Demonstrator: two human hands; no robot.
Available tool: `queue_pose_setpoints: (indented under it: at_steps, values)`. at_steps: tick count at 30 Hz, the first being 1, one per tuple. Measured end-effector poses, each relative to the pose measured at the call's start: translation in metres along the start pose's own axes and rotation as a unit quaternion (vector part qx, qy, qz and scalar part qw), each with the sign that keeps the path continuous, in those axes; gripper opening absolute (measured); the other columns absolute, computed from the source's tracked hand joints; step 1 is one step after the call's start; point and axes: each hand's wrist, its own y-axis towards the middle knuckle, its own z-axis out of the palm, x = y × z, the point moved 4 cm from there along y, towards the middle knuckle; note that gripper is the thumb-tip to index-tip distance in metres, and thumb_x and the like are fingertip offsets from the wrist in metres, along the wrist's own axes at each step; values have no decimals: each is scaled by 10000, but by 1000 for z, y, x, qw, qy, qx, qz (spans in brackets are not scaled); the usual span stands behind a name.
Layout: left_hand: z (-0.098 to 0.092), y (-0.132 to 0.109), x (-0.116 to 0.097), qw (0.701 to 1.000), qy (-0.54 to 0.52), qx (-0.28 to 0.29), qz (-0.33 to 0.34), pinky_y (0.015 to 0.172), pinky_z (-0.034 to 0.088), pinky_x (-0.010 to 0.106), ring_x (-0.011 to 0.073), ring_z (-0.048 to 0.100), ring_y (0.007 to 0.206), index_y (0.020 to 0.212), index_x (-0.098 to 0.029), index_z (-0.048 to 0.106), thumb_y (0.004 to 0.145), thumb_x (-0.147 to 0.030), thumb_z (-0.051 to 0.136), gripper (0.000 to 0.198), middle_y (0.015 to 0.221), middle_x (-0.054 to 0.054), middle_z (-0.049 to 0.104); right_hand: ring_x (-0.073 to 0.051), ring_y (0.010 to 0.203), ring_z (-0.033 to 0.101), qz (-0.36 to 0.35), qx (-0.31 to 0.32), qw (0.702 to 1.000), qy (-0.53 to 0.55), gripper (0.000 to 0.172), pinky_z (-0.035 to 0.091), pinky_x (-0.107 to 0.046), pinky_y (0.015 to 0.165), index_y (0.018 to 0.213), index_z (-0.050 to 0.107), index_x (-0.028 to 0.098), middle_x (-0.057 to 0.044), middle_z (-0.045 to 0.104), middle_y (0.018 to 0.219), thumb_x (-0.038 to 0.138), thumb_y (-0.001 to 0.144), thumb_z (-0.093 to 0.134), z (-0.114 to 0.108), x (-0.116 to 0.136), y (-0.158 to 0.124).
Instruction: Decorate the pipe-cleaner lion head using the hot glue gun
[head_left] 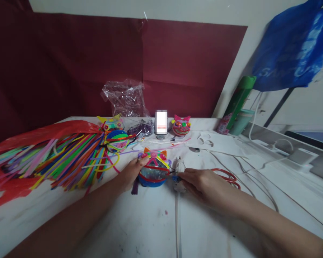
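My left hand [130,172] grips the left side of a small colourful lantern toy [154,168] with pointed ears, a blue base and red strips, resting on the white table [150,222]. To the toy's right, my right hand [197,182] is closed round a white glue gun [179,172], whose tip points at the toy's right side. The gun's white cord [178,222] runs toward me. Red-handled scissors [227,176] lie just beyond my right hand.
A heap of coloured plastic strips [56,161] on red plastic [13,186] fills the left. Other finished toys [181,126] and a phone on a stand [161,123] sit at the back, with a clear bag [125,98]. A green can [238,104], cup and cables lie right.
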Motion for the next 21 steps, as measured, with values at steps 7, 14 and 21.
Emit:
queue_pose_setpoints:
  at_steps: [7,14,21]
  values:
    - [1,-1,0,1000,-7,8,-2,780,549,346,297,717,906,1051,-130,695,678,-498,772,529,913,112,773,-152,627,601,13,-7,1000,0,225,373,-259,564,863,630,182,-59,667,806,183,948,422,-2,-4,0]
    - [-3,3,4,1000,-21,11,2,807,554,345,283,710,952,1086,-132,677,759,-449,721,458,996,120,764,-159,645,615,-23,-32,999,26,237,430,-256,579,930,642,160,-72,671,814,182,956,408,0,0,2]
    - [-6,3,4,999,-54,4,-3,723,571,290,233,735,853,1116,-156,677,848,-436,618,392,940,89,780,-196,880,697,-34,-103,987,118,293,547,-310,772,1221,533,165,-112,713,1036,193,954,417,18,-8,8]
